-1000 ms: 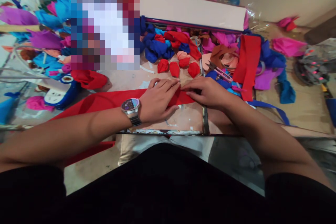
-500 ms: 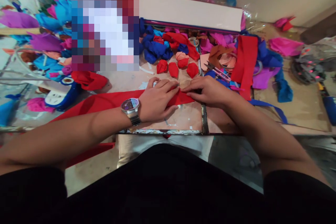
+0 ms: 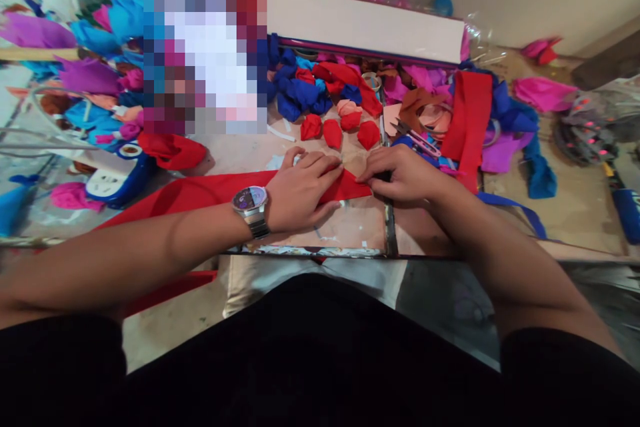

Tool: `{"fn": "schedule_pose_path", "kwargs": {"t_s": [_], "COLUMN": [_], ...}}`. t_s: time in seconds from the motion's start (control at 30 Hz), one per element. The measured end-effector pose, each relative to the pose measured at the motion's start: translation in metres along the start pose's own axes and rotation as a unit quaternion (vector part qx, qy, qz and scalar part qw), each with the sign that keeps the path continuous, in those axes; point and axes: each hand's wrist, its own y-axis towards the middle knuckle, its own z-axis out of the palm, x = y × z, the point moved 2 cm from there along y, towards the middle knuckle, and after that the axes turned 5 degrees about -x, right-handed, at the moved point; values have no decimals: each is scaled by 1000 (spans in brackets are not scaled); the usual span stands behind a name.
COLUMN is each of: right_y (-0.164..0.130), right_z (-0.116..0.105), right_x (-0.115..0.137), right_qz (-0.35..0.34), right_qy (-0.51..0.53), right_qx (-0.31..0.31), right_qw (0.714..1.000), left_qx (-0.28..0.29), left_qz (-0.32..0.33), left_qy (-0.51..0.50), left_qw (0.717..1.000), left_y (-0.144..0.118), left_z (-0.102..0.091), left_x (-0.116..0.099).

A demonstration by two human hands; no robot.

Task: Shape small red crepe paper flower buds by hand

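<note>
A long red crepe paper strip (image 3: 200, 190) lies across the front of the table, its left part running under my left forearm and hanging past the edge. My left hand (image 3: 303, 190), with a watch on its wrist, rests flat on the strip with the fingers stretched out. My right hand (image 3: 395, 172) pinches the upper edge of the strip near its pointed right end, thumb and forefinger together. Just beyond the hands sit several small red crepe paper buds (image 3: 332, 133) and a peach bud (image 3: 349, 115).
Pink-handled snips (image 3: 420, 140) lie right of the buds, beside a hanging red strip (image 3: 465, 127). Blue crepe paper pieces (image 3: 300, 97) are heaped behind. A white-and-blue device (image 3: 120, 177) stands at left among colourful scraps. A long white box (image 3: 365, 20) closes off the back.
My right hand has shifted slightly right and down along the strip's edge, uncovering more of the red end. My left hand stays in place on the strip.
</note>
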Motion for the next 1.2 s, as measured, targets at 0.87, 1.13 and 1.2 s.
{"fn": "schedule_pose_path", "kwargs": {"t_s": [0.87,1.13,1.2], "right_y": [-1,0,0], "right_z": [-3,0,2], "right_x": [-6,1,2], "right_qz": [-15,2,-5], "right_qy": [-2,26,28], "right_qx": [31,-19,-28], "right_qw": [999,999,999], "left_qx": [-3,-8,-6], "left_qz": [12,13,14], "left_qy": [26,28,31], "left_qw": [1000,999,999], "left_y": [-1,-1,-1], "left_z": [0,1,1], "left_x": [-1,-1,0]}}
